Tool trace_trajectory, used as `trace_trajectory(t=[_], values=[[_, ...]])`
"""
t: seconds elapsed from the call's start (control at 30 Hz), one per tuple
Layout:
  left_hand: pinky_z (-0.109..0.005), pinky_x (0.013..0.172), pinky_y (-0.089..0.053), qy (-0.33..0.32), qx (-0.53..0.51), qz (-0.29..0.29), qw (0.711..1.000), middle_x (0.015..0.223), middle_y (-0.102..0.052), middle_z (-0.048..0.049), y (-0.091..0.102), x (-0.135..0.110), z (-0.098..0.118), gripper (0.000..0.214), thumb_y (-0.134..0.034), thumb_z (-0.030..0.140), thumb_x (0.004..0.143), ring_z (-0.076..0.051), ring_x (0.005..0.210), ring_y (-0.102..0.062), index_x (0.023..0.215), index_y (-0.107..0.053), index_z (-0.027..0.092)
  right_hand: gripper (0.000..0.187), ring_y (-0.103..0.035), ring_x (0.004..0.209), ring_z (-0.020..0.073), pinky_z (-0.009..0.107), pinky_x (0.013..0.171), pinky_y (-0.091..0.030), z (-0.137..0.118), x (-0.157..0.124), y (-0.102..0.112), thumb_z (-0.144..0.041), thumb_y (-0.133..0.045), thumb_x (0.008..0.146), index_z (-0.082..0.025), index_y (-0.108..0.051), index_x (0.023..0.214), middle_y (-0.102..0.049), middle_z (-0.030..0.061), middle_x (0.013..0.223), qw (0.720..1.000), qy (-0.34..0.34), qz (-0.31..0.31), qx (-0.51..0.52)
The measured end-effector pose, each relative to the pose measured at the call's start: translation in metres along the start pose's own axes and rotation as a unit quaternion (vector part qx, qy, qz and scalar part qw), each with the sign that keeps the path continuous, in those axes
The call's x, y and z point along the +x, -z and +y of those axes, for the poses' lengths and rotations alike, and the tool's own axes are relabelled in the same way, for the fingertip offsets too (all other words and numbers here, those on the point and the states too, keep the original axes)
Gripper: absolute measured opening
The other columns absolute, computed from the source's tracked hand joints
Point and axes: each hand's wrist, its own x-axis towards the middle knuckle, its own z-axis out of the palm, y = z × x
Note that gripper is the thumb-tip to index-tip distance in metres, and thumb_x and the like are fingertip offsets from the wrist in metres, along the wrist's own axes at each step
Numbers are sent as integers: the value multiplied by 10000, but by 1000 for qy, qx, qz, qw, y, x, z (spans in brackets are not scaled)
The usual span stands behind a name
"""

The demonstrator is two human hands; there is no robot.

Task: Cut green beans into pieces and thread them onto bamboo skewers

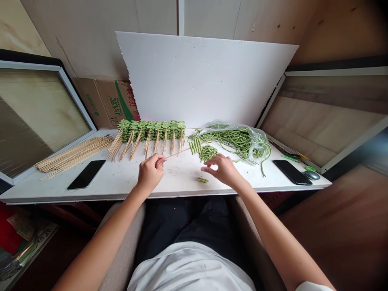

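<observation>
Pinching a bamboo skewer (178,152) threaded with cut beans (195,146), the left hand (150,173) holds firm; the right hand (222,169) hovers open beside chopped beans (208,152).

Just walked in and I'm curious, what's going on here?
A person at a white table holds a bamboo skewer in their left hand, its far end threaded with cut green beans. Their right hand hovers beside a pile of cut beans. Loaded skewers lie in a row behind.
</observation>
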Motion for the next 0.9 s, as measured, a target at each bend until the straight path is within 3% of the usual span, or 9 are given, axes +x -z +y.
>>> trace_trajectory(t=[0.07, 0.2, 0.5, 0.6, 0.7, 0.9], values=[[-271, 642, -471, 11, -2, -4, 1000, 686, -704, -14, 1, 1, -4, 193, -563, 233, 984, -171, 608, -647, 900, -733, 202, 166, -660, 1075, 378, 483, 936, -475, 3, -3, -1, -394, -880, 815, -238, -832, 788, -783, 122, 845, 989, -4, -63, -137], [-269, 642, -468, 19, 0, -12, 1000, 677, -698, -17, 0, 1, -7, 196, -561, 248, 986, -174, 612, -645, 901, -732, 202, 101, -676, 1003, 337, 407, 872, -468, 3, -9, -12, -330, -806, 879, -268, -842, 808, -785, 92, 827, 968, -10, -156, -197], [-275, 637, -470, 12, 7, -18, 1000, 696, -715, -26, -2, 1, -6, 195, -560, 256, 990, -180, 602, -645, 895, -724, 208, 57, -684, 992, 305, 345, 769, -466, 0, -10, -18, -206, -747, 888, -228, -800, 891, -800, 82, 912, 964, -8, -159, -213], [-276, 642, -471, 12, 5, -22, 1000, 693, -715, -21, -3, 0, -7, 183, -565, 243, 981, -182, 604, -647, 895, -723, 211, 99, -703, 893, 261, 325, 740, -473, -1, -11, -19, -162, -750, 864, -219, -794, 932, -806, 70, 937, 967, -12, -172, -186], [-283, 653, -481, 18, 4, -28, 999, 684, -715, -21, -4, -1, -7, 175, -570, 241, 978, -194, 623, -666, 904, -727, 214, 170, -696, 961, 288, 326, 740, -473, 1, -10, -22, -149, -752, 849, -219, -803, 995, -809, 71, 924, 967, 3, -172, -189], [-284, 670, -489, 26, -1, -32, 999, 707, -731, -30, -4, 0, -9, 179, -567, 249, 984, -199, 646, -682, 911, -727, 211, 179, -670, 1001, 297, 335, 788, -490, 22, -2, -27, -142, -716, 854, -198, -819, 990, -807, 84, 929, 976, 26, -109, -186]])
